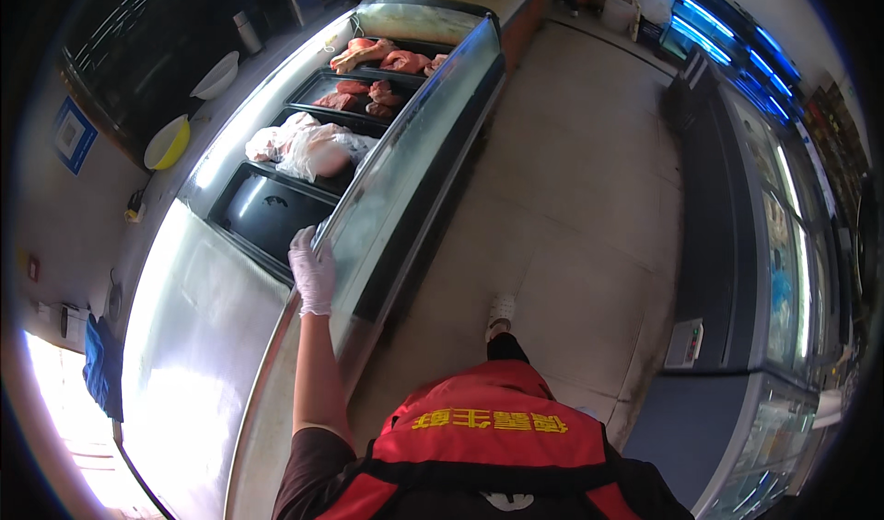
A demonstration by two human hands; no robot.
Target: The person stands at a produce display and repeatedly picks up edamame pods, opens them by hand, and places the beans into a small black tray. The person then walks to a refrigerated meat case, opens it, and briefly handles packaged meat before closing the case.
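My left hand [313, 275], in a thin white glove, is at the front glass panel [407, 181] of a refrigerated meat display counter. The fingers reach over the panel's top edge and the thumb lies on the outer side. Just beyond the fingertips is a bare black tray [276, 199] with a wet sheen. Further along, pale meat partly wrapped in clear plastic [311, 150] fills a second tray. Dark red meat pieces [338, 98] lie in another, and pinkish cuts [366, 54] sit at the far end. My right hand is out of view.
A yellow-sided bowl [168, 143] and a white bowl [215, 76] stand on the ledge behind the counter. A tiled floor aisle [552, 195] runs to my right, bordered by dark glass-fronted cabinets [715, 243]. Blue-lit tanks [701, 29] stand far right.
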